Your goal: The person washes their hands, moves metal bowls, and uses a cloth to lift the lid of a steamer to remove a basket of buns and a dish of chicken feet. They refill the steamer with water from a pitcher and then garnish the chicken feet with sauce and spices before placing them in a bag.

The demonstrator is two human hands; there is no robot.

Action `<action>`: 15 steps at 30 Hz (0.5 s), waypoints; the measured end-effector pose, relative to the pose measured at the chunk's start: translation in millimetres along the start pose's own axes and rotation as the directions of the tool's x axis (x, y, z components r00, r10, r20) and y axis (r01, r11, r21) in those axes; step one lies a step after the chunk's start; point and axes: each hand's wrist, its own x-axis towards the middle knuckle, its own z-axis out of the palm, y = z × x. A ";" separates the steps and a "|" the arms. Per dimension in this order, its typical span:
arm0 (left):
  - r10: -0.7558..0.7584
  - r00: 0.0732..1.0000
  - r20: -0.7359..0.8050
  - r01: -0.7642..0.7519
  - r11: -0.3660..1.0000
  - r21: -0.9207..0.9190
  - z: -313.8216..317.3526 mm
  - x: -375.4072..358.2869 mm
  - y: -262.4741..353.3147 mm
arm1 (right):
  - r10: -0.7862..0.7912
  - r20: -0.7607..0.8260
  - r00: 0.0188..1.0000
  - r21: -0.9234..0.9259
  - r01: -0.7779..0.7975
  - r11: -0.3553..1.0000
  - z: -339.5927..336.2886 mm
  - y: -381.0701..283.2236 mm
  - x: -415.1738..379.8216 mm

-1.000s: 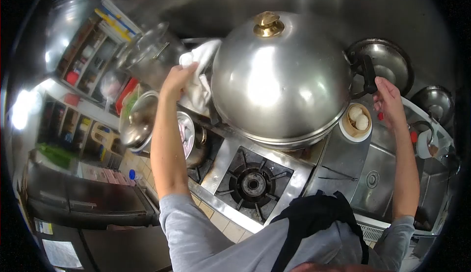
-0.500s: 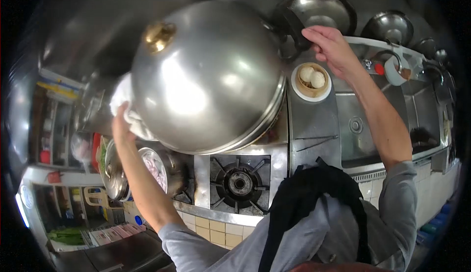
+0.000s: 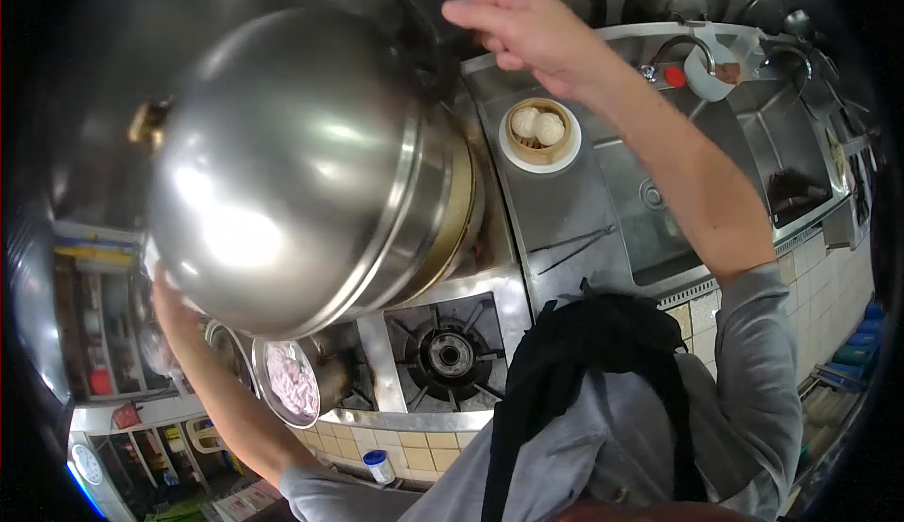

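Note:
A big domed steel lid (image 3: 273, 164) with a brass knob (image 3: 149, 124) fills the view's left centre, tilted so the knob points left. Under its rim shows the pale inside wall of a large round vessel (image 3: 450, 225). At the lid's lower left, my left hand (image 3: 171, 301) is closed on a white cloth (image 3: 151, 255), mostly hidden behind the dome. My right hand (image 3: 532, 40) is raised past the lid's right side, thumb and fingers pinched together close to a dark handle (image 3: 422, 51). What lies in that pinch, if anything, I cannot make out.
A bamboo steamer (image 3: 537, 131) of white buns sits on a plate, with tongs (image 3: 573, 249) nearby. The sink (image 3: 650, 225) lies right. A gas burner (image 3: 449, 354) is in front, beside a bowl of pinkish pieces (image 3: 290, 381). Woks (image 3: 678, 4) lean at the back.
The lid has turned further left, showing more beneath its right rim. My right hand has swung left and up. The left hand and cloth have become more hidden. The whole view has shifted.

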 end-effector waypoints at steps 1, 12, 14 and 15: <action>0.033 0.999 -0.029 -0.030 0.994 0.105 -3.1 4.1 -10.8 | -0.006 -0.003 1.000 -0.003 0.006 1.000 -3.6 7.0 -0.3; -0.074 0.988 0.137 0.070 0.997 0.030 28.5 -2.8 -50.2 | 0.179 -0.039 0.983 0.058 -0.177 0.983 -8.2 70.5 5.1; -0.099 0.991 0.092 0.094 0.994 0.056 37.1 -8.1 -49.0 | 0.160 -0.029 0.987 0.030 -0.159 0.987 -12.5 67.5 5.2; -0.122 0.991 0.049 0.118 0.990 0.078 38.4 -8.3 -49.8 | 0.164 -0.023 0.986 0.029 -0.163 0.986 -15.6 65.8 4.5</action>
